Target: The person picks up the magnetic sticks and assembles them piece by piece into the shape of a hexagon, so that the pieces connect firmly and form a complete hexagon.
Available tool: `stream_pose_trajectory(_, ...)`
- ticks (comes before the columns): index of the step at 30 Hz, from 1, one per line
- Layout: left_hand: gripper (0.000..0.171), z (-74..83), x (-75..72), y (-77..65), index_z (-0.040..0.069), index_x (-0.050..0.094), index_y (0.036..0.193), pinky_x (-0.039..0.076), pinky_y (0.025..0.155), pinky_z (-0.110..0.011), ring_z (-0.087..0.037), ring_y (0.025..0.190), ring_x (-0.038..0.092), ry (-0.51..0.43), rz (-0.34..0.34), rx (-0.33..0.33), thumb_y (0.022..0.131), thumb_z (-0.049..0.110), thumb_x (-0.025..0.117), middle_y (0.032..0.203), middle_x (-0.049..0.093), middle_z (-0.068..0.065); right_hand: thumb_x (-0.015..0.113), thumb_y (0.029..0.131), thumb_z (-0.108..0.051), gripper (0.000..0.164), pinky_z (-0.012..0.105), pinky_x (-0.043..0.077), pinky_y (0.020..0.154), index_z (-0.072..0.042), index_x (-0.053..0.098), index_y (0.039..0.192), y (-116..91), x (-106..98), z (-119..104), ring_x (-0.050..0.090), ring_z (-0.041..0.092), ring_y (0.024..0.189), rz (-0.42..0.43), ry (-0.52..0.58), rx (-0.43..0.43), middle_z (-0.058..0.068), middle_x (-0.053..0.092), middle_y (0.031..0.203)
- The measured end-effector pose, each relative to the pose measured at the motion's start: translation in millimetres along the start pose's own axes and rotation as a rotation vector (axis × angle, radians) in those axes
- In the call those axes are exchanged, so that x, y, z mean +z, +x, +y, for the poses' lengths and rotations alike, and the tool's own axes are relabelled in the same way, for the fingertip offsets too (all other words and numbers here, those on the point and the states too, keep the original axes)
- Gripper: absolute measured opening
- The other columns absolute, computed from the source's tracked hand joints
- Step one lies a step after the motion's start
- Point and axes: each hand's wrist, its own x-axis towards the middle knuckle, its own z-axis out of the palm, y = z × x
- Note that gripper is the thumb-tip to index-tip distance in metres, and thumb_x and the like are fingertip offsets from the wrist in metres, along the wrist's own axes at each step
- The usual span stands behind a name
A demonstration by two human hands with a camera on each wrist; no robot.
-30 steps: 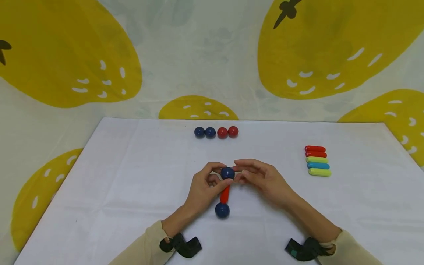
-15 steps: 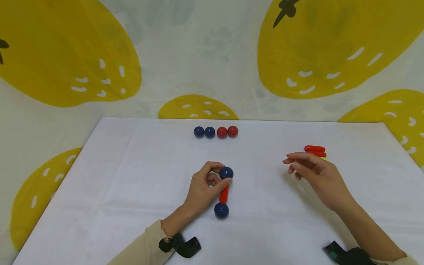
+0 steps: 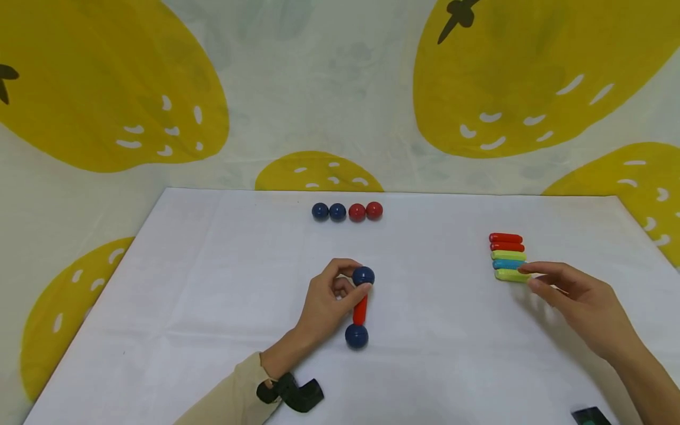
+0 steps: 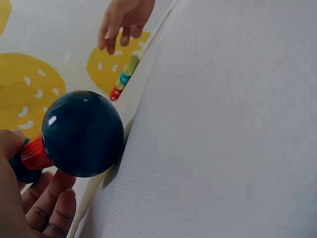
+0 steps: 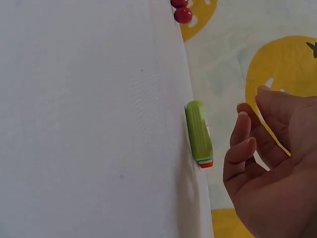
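Near the middle of the table, my left hand (image 3: 329, 301) grips the far end of a dumbbell-shaped piece. That piece has a red rod (image 3: 359, 311) between two dark blue balls; thumb and index finger pinch the far ball (image 3: 363, 275). The near ball (image 3: 356, 336) sticks out toward me and fills much of the left wrist view, as a large blue ball (image 4: 82, 134). Over on the right, my right hand (image 3: 589, 307) holds nothing, fingers loosely bent. Its fingertips overlap the right ends of the blue rod (image 3: 506, 264) and nearest light green rod (image 3: 510, 275) in the head view.
Beyond those lie another light green rod (image 3: 508, 255) and two red rods (image 3: 506, 238), stacked in a neat column. Two blue balls (image 3: 329, 212) and two red balls (image 3: 365, 211) form a row near the back edge of the white table (image 3: 239, 248). Patterned cloth (image 3: 329, 88) hangs behind.
My right hand has left the dumbbell-shaped piece and moved right, to the near end of the rod column. The left hand keeps its grip in the same place.
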Motion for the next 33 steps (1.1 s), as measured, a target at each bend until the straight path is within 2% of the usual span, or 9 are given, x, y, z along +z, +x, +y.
stream_pose_trajectory(4,0.032,-0.2,-0.2,-0.7,-0.003,0.056,0.115,0.038,0.053,-0.024,-0.014,0.057,0.051,0.008,0.005,-0.014,0.086,0.001,0.069,0.09,0.059,-0.009,0.066,0.092,-0.021,0.035,0.008,0.042,0.067,-0.015,0.062,0.125,1,1,10,0.053,0.0,0.086,0.009,-0.031,-0.017,-0.006,0.063,0.098)
stream_pose_trajectory(11,0.032,-1.9,-0.6,-1.9,-0.002,0.057,0.116,0.039,0.053,-0.023,-0.013,0.058,0.051,0.005,0.009,-0.029,0.086,0.001,0.069,0.09,0.059,-0.009,0.066,0.092,-0.02,0.033,0.011,0.045,0.065,-0.015,0.062,0.124,3,6,17,0.049,0.001,0.086,-0.006,-0.043,-0.051,-0.007,0.06,0.1)
stream_pose_trajectory(18,0.032,-1.1,-0.5,-1.3,-0.003,0.056,0.115,0.039,0.054,-0.023,-0.013,0.058,0.051,-0.007,0.006,-0.023,0.086,0.0,0.069,0.091,0.059,-0.01,0.065,0.092,-0.022,0.033,0.007,0.043,0.068,-0.017,0.062,0.125,3,7,21,0.048,0.0,0.087,0.004,-0.093,-0.063,-0.008,0.06,0.1)
stream_pose_trajectory(28,0.032,-0.4,-0.2,-0.1,-0.004,0.055,0.115,0.034,0.049,-0.02,-0.011,0.056,0.049,-0.025,-0.009,-0.013,0.086,-0.002,0.068,0.091,0.058,-0.011,0.067,0.091,-0.018,0.03,0.005,0.041,0.07,-0.016,0.063,0.12,2,10,22,0.048,-0.001,0.086,0.032,-0.084,-0.087,-0.007,0.06,0.103)
stream_pose_trajectory(33,0.032,-0.8,-0.1,0.5,-0.004,0.055,0.115,0.033,0.049,-0.02,-0.01,0.055,0.048,-0.021,-0.012,-0.012,0.086,-0.001,0.068,0.09,0.058,-0.01,0.068,0.091,-0.018,0.03,0.005,0.041,0.069,-0.017,0.064,0.12,2,10,23,0.047,-0.001,0.084,0.043,-0.099,-0.085,-0.007,0.059,0.099)
